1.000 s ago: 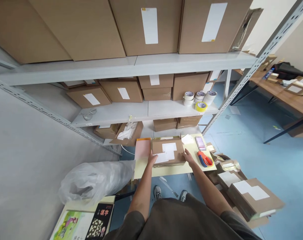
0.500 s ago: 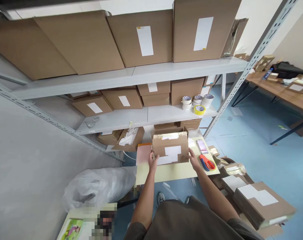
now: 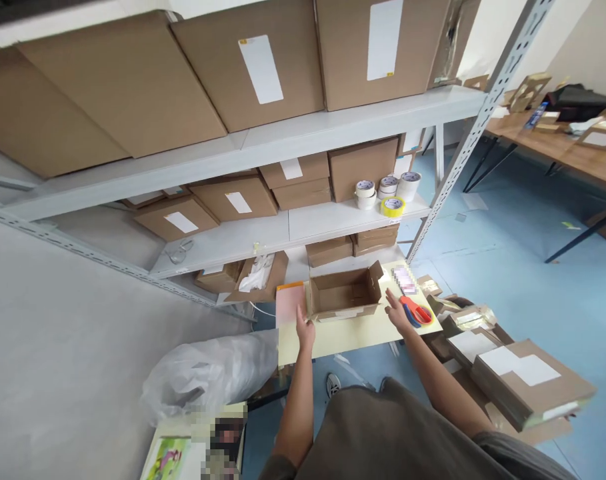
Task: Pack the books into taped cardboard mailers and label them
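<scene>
1. A blue floor (image 3: 503, 267) ran beneath a grey shelving rack (image 3: 363, 127) loaded with cardboard cartons (image 3: 247, 73); a wooden table (image 3: 577, 143) stood at the far right.
2. In front of me was a small pale-yellow table (image 3: 343, 339), and on its far part sat an open cardboard box (image 3: 343, 293), its hollow facing up and its right end wall rising above the near edge.
3. My left hand (image 3: 305, 331) was just beside the box's near left corner, thumb parted from the fingers, pinching nothing; I couldn't tell whether a fingertip brushed the cardboard.
4. My right hand (image 3: 395, 311) was off the box's right end, fingers spread, holding nothing.
5. Near that hand, to its right, lay a red-and-blue hand tool (image 3: 415, 311), perhaps a tape dispenser; left of the box lay a pink sheet (image 3: 289, 302) with an orange edge.
6. I judged the box light, stiff along its folds but easily dented across its thin walls, and not slippery.
7. The best hold seemed to be both end walls, low near the bottom corners, palms flat; gripping only the upper right edge might have bent it.
</scene>
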{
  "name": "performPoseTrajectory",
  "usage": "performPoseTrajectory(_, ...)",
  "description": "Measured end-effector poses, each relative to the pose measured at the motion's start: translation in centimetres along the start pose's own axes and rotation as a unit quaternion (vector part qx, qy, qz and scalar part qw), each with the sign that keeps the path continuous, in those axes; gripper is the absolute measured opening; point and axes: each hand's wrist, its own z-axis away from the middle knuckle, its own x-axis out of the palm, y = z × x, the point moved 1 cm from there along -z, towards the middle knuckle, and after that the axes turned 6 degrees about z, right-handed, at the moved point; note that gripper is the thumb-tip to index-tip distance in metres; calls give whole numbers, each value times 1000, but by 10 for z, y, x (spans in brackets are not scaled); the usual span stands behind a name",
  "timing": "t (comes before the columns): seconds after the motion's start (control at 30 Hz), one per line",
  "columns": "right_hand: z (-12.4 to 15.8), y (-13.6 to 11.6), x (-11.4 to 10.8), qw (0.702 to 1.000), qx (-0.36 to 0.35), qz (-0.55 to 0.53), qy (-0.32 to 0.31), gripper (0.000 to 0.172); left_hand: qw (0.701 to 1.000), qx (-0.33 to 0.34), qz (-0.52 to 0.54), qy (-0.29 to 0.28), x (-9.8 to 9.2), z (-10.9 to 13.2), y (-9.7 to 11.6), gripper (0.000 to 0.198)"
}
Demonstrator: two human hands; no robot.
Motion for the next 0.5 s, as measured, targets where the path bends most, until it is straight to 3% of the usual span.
performPoseTrajectory(0.07, -6, -29, -11, 998, -54, -5, 33, 94, 996, 30, 28, 79, -17, -6, 14, 90)
performPoseTrajectory(0.13, -13, -62, -13, 990, -126, 5, 59, 83, 989, 80, 64, 108, -25, -14, 36, 74)
performPoseTrajectory(0.2, -21, -94, -5, 979, -198, 27, 45, 72, 986, 138, 70, 64, -25, -23, 63, 58)
performPoseTrajectory(0.3, -33, -124, 17, 959, -255, 122, -39, 64, 978, 194, -17, -76, -18, -37, 95, 46)
performPoseTrajectory(0.4, -43, -119, 32, 929, -206, 277, -130, 75, 953, 134, -192, -190, -17, -47, 95, 66)
performPoseTrajectory(0.5, -45, -87, 31, 896, -87, 394, -184, 115, 918, 14, -325, -226, -21, -50, 69, 117)
